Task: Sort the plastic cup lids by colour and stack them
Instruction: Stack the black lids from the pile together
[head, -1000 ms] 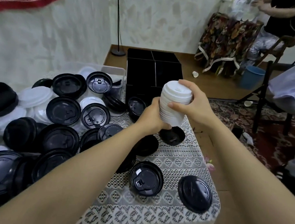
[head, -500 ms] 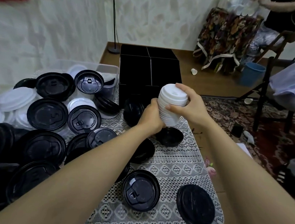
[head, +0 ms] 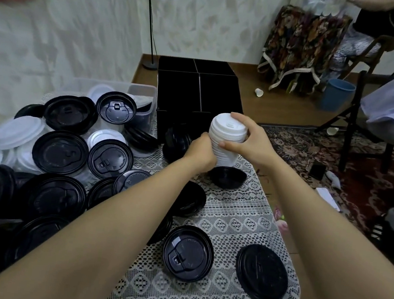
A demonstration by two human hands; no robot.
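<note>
A tall stack of white lids is held up above the table between both hands. My left hand grips its lower part from the left. My right hand curls round its upper part from the right, fingers over the top rim. Below the stack lies an upturned black lid. Several black lids and white lids lie heaped on the left of the table. Two single black lids lie near the front edge.
A black divided box stands at the table's far end, beside a clear plastic tub. The lace cloth covers the table, whose right edge drops to the floor. A chair, a blue bin and seated people are at the right.
The stack and both hands have stayed together with almost no shift. The camera has tilted down a little, so the table sits higher in view.
</note>
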